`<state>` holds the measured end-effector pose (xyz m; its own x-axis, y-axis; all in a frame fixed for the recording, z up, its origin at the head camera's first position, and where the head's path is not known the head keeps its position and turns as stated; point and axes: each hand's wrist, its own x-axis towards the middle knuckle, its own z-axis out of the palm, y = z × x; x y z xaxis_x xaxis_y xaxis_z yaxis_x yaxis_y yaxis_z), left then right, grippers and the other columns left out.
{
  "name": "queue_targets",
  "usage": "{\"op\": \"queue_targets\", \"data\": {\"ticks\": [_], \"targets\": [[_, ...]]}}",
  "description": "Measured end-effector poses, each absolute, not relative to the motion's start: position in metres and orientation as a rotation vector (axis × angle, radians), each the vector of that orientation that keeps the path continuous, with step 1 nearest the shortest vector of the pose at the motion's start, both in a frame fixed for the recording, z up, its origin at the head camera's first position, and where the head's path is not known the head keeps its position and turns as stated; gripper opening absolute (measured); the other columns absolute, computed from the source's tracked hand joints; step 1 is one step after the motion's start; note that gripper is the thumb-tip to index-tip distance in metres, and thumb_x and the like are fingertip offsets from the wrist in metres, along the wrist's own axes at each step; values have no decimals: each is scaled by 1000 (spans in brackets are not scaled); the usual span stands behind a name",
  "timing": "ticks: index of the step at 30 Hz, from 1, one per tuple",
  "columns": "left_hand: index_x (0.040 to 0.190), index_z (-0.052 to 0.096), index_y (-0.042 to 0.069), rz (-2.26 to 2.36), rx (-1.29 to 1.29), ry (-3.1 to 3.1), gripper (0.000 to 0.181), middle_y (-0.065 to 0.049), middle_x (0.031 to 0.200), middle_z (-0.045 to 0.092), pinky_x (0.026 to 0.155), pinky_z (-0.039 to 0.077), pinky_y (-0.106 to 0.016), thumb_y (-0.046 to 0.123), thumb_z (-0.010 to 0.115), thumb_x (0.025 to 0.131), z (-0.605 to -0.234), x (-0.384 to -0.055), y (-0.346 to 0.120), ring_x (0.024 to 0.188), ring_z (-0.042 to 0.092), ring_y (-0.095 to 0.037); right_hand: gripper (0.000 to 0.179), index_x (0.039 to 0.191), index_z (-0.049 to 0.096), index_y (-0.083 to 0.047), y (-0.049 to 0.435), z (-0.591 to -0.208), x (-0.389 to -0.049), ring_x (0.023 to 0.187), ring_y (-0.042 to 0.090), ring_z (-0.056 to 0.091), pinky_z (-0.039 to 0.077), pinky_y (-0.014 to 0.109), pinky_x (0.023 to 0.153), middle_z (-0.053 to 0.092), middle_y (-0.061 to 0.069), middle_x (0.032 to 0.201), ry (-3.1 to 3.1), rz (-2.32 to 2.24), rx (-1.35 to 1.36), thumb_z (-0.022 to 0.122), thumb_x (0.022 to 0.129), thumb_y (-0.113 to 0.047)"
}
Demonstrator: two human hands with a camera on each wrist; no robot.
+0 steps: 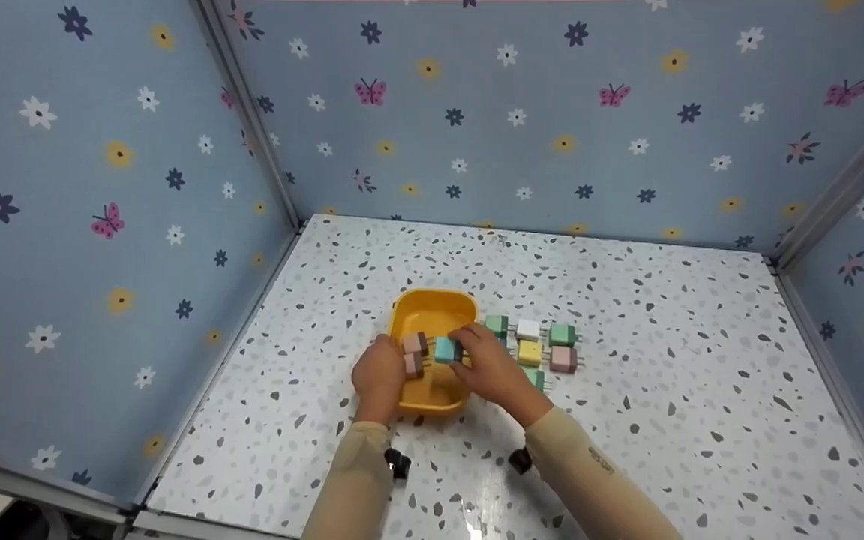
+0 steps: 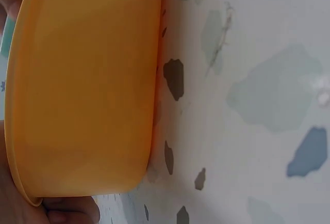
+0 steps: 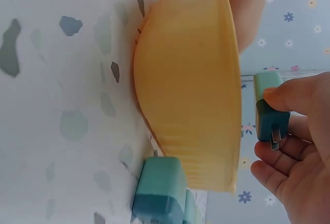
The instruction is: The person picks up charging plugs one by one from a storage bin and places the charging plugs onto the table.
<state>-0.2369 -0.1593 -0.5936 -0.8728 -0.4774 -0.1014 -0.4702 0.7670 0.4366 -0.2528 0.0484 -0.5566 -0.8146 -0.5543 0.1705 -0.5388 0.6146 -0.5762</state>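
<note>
A yellow-orange plastic bin (image 1: 436, 405) stands on the speckled table. My left hand (image 1: 379, 377) grips its left rim; in the left wrist view, fingers (image 2: 72, 208) curl under the rim's edge. Two pink plug adapters (image 1: 415, 343) show inside the bin beside that hand, their prongs facing right. Over the bin's right part, my right hand (image 1: 493, 367) pinches a turquoise plug adapter (image 1: 445, 349) between thumb and fingers. In the right wrist view this adapter (image 3: 269, 105) is above the rim, with its metal prongs bared toward the palm.
Right of the bin, several plug adapters lie in loose rows: green (image 1: 562, 334), white (image 1: 527, 329), yellow (image 1: 529, 352) and pink (image 1: 563, 358). Another green one (image 3: 160, 188) lies close to the bin's wall. Flower-patterned panels (image 1: 514, 150) enclose the table at the back and sides.
</note>
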Motion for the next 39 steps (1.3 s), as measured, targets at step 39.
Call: {"op": "queue_targets", "data": {"ticks": [39], "targets": [[116,58,7,-867,777,-2923,42,-9,89,65,66,50,-41,37,28,113,-598,-239,-161,74,60,-24,44,137,58,-2,204,-604,-213,126,35,57,47,52,105,54,18,134,3018,-805,-384,67,94,0]]}}
